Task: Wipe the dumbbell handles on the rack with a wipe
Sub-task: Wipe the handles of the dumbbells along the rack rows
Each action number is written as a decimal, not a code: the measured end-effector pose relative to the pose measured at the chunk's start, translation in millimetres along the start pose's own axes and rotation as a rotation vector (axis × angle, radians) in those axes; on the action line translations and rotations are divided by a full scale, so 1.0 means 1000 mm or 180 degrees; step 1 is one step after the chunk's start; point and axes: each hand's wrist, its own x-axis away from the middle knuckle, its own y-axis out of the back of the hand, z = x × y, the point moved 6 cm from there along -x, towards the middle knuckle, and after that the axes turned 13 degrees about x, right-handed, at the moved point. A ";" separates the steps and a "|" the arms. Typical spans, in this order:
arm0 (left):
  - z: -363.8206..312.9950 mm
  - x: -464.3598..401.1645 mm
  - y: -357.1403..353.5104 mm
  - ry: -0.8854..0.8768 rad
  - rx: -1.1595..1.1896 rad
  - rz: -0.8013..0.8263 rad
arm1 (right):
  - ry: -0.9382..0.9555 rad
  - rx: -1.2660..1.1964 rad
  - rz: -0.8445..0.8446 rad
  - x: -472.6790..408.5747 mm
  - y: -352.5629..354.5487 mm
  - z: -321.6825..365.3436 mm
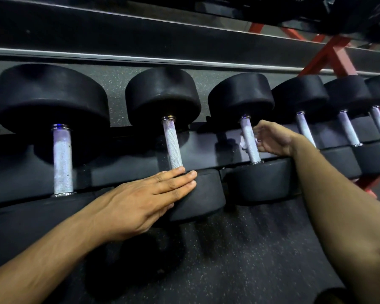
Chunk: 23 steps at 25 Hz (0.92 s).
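Observation:
Several black dumbbells with knurled silver handles lie in a row on the black rack. My right hand reaches behind the third handle and holds a pale wipe wrapped against it; the fingers are hidden behind the handle. My left hand lies flat, fingers together, on the near head of the second dumbbell, just below its handle. The first handle stands free at the left.
More dumbbells continue to the right. An upper rack shelf runs above, with red frame struts at the upper right. Speckled black rubber floor lies below, with another dark dumbbell head under my left arm.

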 end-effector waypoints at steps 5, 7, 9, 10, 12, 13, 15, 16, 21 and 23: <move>0.000 0.000 0.000 -0.0005 0.0001 -0.0014 | 0.0626 -0.0270 -0.0629 -0.001 0.011 0.017; 0.000 0.001 -0.001 0.0005 -0.0022 -0.0003 | 0.0621 -0.0255 -0.0613 0.000 0.011 0.015; 0.001 0.000 -0.001 0.0008 -0.0050 0.0000 | 0.0399 -0.0011 -0.0519 0.003 0.007 0.011; 0.001 0.000 0.000 0.0008 -0.0069 0.0005 | 0.0223 0.0232 -0.0460 0.004 0.004 0.009; 0.000 0.001 0.000 0.0019 -0.0093 0.0020 | -0.0143 0.0759 -0.0425 0.006 0.003 0.004; 0.000 0.001 0.000 0.0020 -0.0087 0.0021 | -0.0277 0.1131 -0.0497 0.006 0.003 0.006; 0.000 0.001 0.000 0.0002 -0.0054 0.0023 | -0.0501 0.2338 -0.0660 0.011 0.004 0.015; 0.001 0.001 -0.001 -0.0002 -0.0029 0.0033 | -0.0604 0.2993 -0.0683 0.016 0.001 0.023; 0.002 0.002 0.000 0.0038 0.0026 0.0055 | -0.0576 0.3715 -0.1021 0.039 -0.010 0.078; 0.002 0.004 0.006 0.0096 -0.0185 0.0160 | -0.0104 0.3884 -0.1050 0.043 -0.032 0.104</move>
